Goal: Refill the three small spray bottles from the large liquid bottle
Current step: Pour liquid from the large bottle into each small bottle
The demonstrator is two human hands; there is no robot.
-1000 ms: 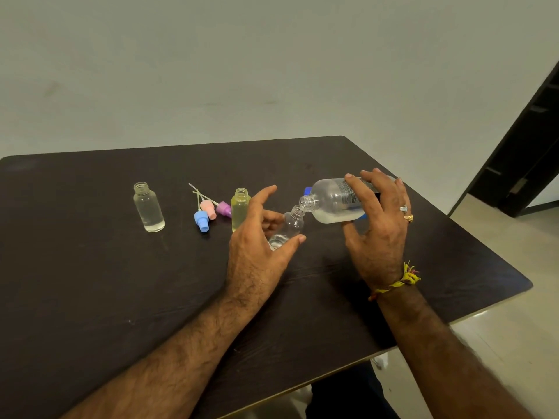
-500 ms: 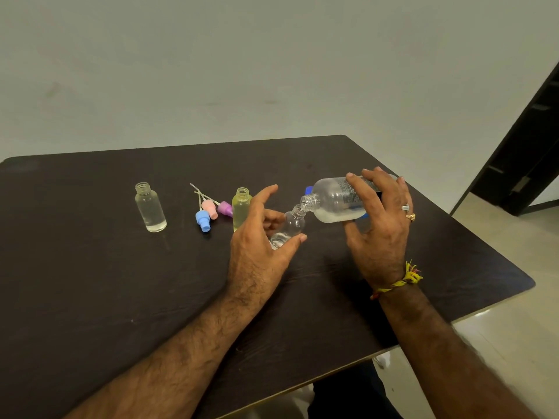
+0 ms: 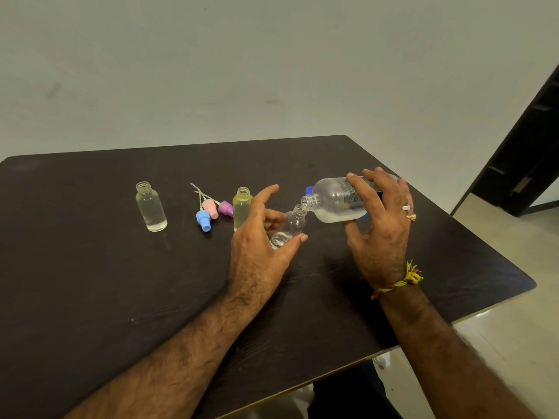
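Dark bench (image 3: 90,297) against a pale wall. Right hand (image 3: 381,234), grip clasped around the big bottle (image 3: 335,202), tips it so its mouth meets the neck of a small tilted bottle (image 3: 289,226), which the left hand (image 3: 260,246) holds between thumb and fingers. Left of them: yellow bottle (image 3: 242,207), three spray caps (image 3: 210,211), clear bottle (image 3: 150,207) standing open.

dark brown table (image 3: 90,297), blue (image 3: 203,219), pink (image 3: 210,207), purple spray caps (image 3: 225,207)

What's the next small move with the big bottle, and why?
Probably hold the tilt and keep pouring: the large bottle in the right hand meets the neck of the small bottle held by the left hand, and only its bottom holds liquid.
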